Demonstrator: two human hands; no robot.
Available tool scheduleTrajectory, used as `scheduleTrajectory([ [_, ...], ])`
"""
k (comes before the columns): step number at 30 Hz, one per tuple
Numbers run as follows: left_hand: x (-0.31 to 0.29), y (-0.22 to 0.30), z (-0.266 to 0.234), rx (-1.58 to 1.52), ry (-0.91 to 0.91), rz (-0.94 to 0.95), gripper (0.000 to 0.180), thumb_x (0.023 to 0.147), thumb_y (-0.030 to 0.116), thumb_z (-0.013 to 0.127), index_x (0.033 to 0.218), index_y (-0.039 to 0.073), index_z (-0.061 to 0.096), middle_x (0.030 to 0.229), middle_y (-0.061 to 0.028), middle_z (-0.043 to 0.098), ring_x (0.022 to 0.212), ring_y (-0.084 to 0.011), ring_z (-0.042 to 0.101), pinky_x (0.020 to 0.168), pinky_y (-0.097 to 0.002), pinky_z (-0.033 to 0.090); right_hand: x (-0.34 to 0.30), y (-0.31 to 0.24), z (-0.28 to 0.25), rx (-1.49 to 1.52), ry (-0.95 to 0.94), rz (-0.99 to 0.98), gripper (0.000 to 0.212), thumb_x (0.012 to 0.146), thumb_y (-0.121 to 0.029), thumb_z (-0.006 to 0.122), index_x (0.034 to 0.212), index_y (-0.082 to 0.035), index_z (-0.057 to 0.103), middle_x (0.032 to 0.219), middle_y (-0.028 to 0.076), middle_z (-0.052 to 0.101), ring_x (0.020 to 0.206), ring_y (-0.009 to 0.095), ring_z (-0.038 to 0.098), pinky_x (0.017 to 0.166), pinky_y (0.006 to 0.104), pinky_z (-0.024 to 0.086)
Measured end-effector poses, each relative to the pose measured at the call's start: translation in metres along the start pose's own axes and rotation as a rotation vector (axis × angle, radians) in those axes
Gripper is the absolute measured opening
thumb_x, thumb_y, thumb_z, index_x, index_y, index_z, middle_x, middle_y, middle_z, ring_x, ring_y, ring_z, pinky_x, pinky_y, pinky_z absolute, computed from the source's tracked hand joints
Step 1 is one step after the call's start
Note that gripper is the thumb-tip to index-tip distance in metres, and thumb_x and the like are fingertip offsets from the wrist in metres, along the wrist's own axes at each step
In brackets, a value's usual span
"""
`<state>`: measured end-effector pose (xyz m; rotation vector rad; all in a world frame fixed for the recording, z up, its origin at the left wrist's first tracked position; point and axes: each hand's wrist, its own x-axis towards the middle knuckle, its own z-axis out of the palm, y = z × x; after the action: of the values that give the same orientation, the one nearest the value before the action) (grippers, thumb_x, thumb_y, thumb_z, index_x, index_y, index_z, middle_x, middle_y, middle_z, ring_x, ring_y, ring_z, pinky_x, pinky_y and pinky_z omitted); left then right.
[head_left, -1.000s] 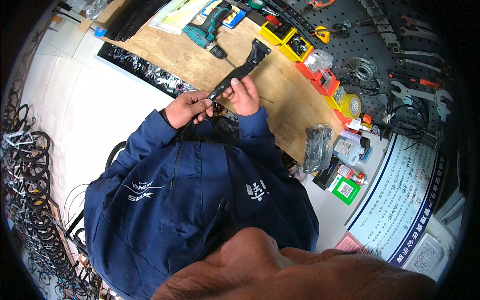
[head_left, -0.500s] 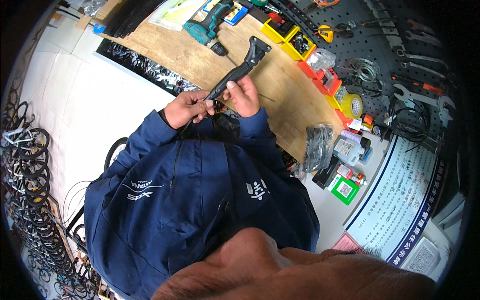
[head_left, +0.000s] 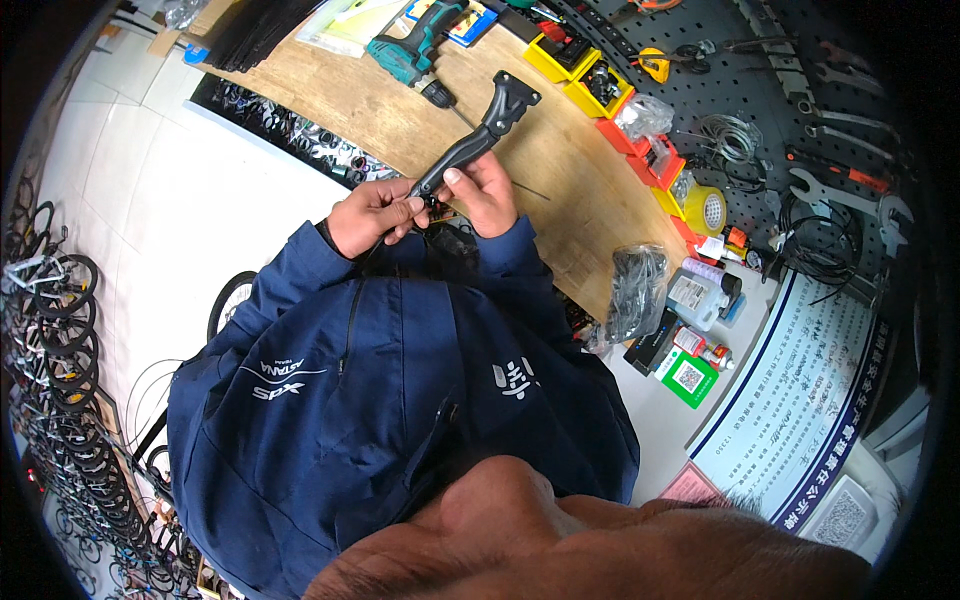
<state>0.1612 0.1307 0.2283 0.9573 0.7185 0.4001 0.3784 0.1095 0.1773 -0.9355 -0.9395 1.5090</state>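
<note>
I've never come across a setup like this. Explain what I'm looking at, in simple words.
There is no machine here, just a person in a navy jacket working with bare hands. The camera is worn on the person's head and looks down; its wide fisheye lens bends straight edges near the rim. Picture left is the person's left.

The left hand grips the lower end of a long black part, while the right hand supports it further up. Its upper end looks like a bracket; its exact purpose is unclear.

Beyond the hands, a teal power drill lies on the wooden tabletop. Yellow and red bins line its right side, and tools hang on a dark pegboard.
</note>
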Motion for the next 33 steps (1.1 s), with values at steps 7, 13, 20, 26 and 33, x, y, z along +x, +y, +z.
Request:
scheduleTrajectory([
  [7,-0.004,0.002,0.003,-0.022,0.003,0.001,0.032,0.109,0.023,0.053,0.129,0.0,0.063,0.088,-0.0013,0.062,0.065,-0.0055,0.047,0.057,-0.0201,0.039,0.0,-0.007,0.004,-0.05,-0.021,0.02,0.016,0.103,-0.011,0.059,0.116,-0.003,0.055,0.093,0.006,0.067,0.078,0.011,0.063,0.072,0.0266,0.052],
  [13,-0.005,-0.001,0.002,-0.039,0.017,-0.019,0.034,0.109,0.023,0.052,0.133,0.001,0.062,0.087,0.0001,0.06,0.064,-0.0046,0.045,0.056,-0.0196,0.038,0.0,-0.011,0.006,-0.039,-0.009,0.038,0.016,0.103,-0.011,0.058,0.116,-0.003,0.054,0.094,0.007,0.068,0.079,0.011,0.064,0.072,0.0266,0.052],
  [20,-0.006,-0.01,-0.008,-0.112,0.086,0.009,0.033,0.108,0.02,0.054,0.132,0.0,0.063,0.087,-0.0008,0.062,0.062,-0.0044,0.046,0.055,-0.02,0.037,0.001,-0.006,-0.061,-0.036,0.119,0.01,0.038,0.106,-0.023,0.059,0.139,-0.005,0.054,0.109,0.009,0.069,0.093,0.015,0.067,0.08,0.0301,0.059],
  [26,-0.005,-0.02,-0.034,-0.124,0.235,0.024,0.032,0.108,0.019,0.052,0.132,0.0,0.062,0.086,0.0013,0.062,0.063,-0.0045,0.047,0.056,-0.0195,0.038,-0.025,0.015,-0.17,-1.246,0.397,0.12,0.019,0.094,-0.017,0.068,0.109,-0.006,0.074,0.101,0.014,0.075,0.083,0.022,0.073,0.071,0.0341,0.058],
  [33,0.005,-0.035,-0.041,-0.15,0.254,0.035,0.033,0.108,0.02,0.052,0.135,0.002,0.061,0.088,0.0018,0.062,0.064,-0.0042,0.047,0.056,-0.0197,0.038,-0.028,0.084,-0.141,-0.972,0.296,-0.103,0.014,0.085,-0.013,0.075,0.098,-0.008,0.074,0.093,0.012,0.071,0.083,0.028,0.071,0.074,0.039,0.057],
])
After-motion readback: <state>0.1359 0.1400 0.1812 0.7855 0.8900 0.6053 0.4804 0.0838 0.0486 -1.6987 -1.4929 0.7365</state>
